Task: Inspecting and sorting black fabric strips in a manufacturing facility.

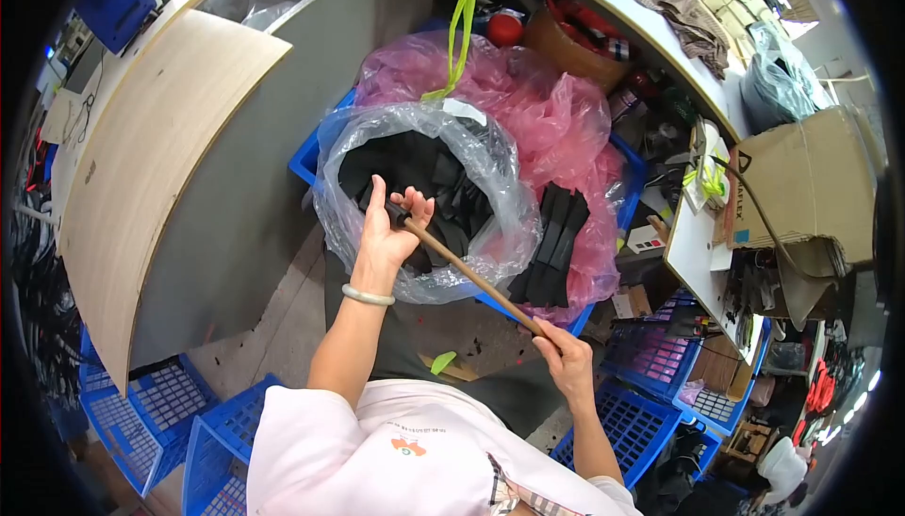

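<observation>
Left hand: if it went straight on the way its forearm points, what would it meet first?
Likely the black pieces inside the clear plastic bag, ahead of the left hand; depth between them is unclear.

Fig.: person's upper limbs, viewed fr. above. L forearm [346, 346], bare, extends fwd & slightly R; L wrist [374, 276] approx. straight. L hand [394, 229] lies palm up, w/ L thumb [377, 194] pointing fwd and L fingers [416, 203] half-curled, i.e., a loose, unclenched pose. R forearm [596, 441], also bare, angles fwd & L. R hand [567, 360] is clenched, back of hand up, w/ fingers wrapped under. Hands well apart; L hand farther fr. torso [405, 474] than R hand.
</observation>
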{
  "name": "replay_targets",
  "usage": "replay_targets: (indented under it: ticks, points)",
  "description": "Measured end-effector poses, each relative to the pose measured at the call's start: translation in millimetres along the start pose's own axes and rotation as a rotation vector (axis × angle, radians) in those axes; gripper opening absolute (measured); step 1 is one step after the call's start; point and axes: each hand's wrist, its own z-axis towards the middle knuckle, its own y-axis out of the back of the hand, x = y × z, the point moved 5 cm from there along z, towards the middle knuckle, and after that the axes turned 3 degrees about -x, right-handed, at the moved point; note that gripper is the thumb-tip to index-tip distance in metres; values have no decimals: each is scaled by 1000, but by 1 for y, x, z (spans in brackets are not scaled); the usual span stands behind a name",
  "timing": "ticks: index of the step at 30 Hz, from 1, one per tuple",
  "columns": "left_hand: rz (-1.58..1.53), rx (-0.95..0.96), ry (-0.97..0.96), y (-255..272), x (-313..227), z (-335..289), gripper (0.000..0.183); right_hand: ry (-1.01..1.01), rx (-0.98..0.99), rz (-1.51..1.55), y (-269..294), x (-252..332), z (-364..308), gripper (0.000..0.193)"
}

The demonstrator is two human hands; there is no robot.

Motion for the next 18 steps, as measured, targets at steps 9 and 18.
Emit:
replay_targets:
  ticks: [9,18]
  points:
    - [633,422,-589,-39,39,-35,56,-417,44,516,-48,35,-7,23]
    - [775,563,-325,-63,59,-57,45,-789,369,1207,-62,48,-29,25]
